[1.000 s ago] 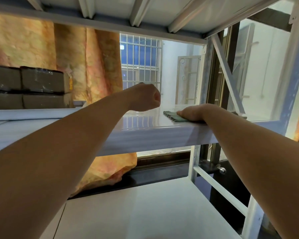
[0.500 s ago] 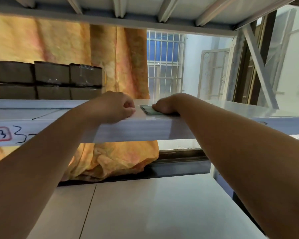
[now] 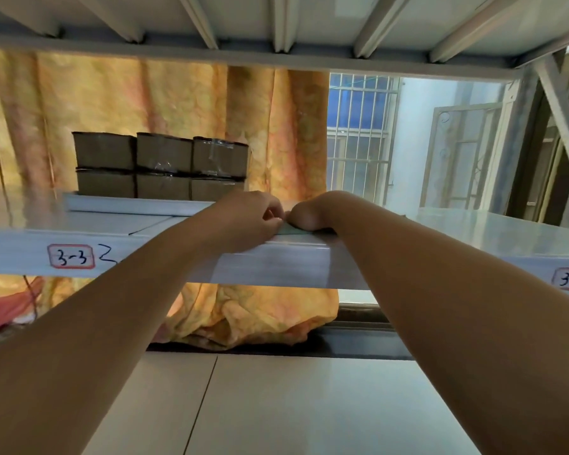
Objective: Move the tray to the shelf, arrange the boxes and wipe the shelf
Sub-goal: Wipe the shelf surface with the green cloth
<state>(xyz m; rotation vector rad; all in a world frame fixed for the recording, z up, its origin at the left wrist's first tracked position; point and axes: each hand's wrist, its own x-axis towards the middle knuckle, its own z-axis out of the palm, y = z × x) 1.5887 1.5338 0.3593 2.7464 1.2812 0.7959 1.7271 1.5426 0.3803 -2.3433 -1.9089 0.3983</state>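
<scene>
On the far left of the shelf (image 3: pixel 79 224) sits a white tray (image 3: pixel 119 204) carrying brown boxes (image 3: pixel 160 165), six showing, stacked two high in a row of three; near the front edge, the left hand (image 3: pixel 247 218) pinches the left end of a green cloth (image 3: pixel 288 229), its grip closed on it; just right, touching, the right hand (image 3: pixel 312 211) presses flat on the cloth, fingers hidden; an orange curtain (image 3: pixel 145 100) hangs behind
</scene>
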